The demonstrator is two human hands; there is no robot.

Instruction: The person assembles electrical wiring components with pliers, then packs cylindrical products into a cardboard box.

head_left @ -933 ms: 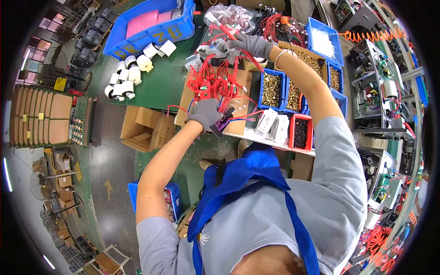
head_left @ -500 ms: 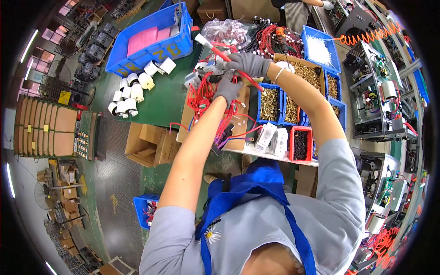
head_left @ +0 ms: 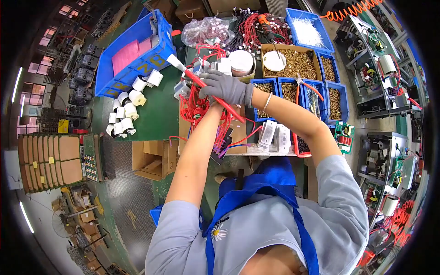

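My right hand [head_left: 225,88], in a grey glove, is closed around a brush with a red handle [head_left: 233,112] and white bristles [head_left: 176,62]. The brush slants across the bench, bristles toward the far left. Beneath the right hand and handle, my left forearm [head_left: 190,160] reaches into a bundle of red wires [head_left: 190,110]; the left hand's fingers are hidden. Beyond the right hand stand white box-shaped parts [head_left: 222,67] and a round white tub [head_left: 241,63]. A white round lid [head_left: 274,61] rests on a carton of brass fittings [head_left: 300,65].
Blue bins [head_left: 262,81] of small metal parts, with pliers [head_left: 299,81] on them, stand to the right. White blocks [head_left: 270,134] and a red bin [head_left: 302,145] line the near edge. White cylinders [head_left: 123,112] and a large blue crate [head_left: 106,68] are left; a power driver [head_left: 266,25] lies far back.
My right hand has moved nearer with the brush, over the left hand, which showed before and is now covered. The tub, lid and pliers have come into fuller sight.
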